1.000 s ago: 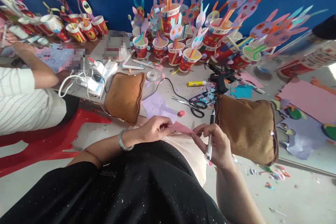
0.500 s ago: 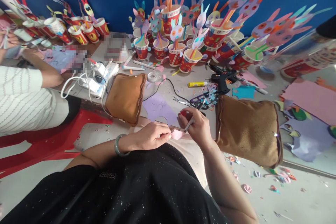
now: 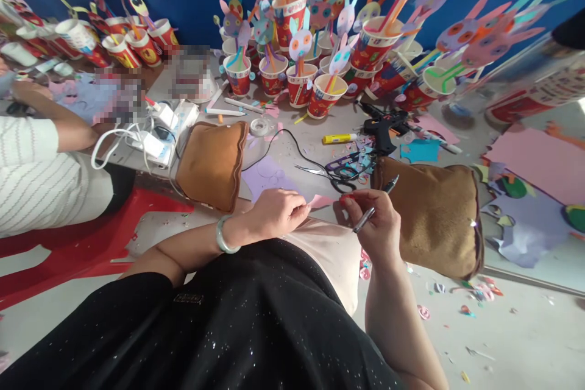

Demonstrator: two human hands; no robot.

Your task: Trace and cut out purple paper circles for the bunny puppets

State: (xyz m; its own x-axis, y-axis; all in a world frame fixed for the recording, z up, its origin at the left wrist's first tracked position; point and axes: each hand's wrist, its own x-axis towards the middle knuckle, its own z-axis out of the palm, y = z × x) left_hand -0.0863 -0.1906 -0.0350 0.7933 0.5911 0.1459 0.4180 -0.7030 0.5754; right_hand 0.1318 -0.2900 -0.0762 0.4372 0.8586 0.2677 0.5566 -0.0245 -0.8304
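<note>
My left hand [image 3: 281, 213], with a pale green bangle [image 3: 220, 236] at the wrist, is closed at the table's front edge. Its thumb and fingertips pinch a small piece of pink paper [image 3: 321, 201]. To its right, apart from it, my right hand [image 3: 380, 222] is closed around a slim silver pen [image 3: 364, 220], which slants across the fingers. Something small and red [image 3: 346, 200] shows at this hand's fingertips; I cannot tell what it is. Beyond the hands lie a purple paper sheet [image 3: 264, 178] with circles drawn on it and black-handled scissors [image 3: 340, 185].
Brown cushions [image 3: 211, 164] lie to both sides of my hands. A black glue gun [image 3: 382, 131], a yellow tube [image 3: 339, 139] and a tape roll [image 3: 260, 127] lie farther back. Decorated paper cups [image 3: 300, 88] line the blue wall. A co-worker's arm [image 3: 75, 137] is at left.
My right hand with the pen has moved right, away from my left hand. My left hand has shifted slightly right and up, still pinching the pink paper. The whole view has shifted a little.
</note>
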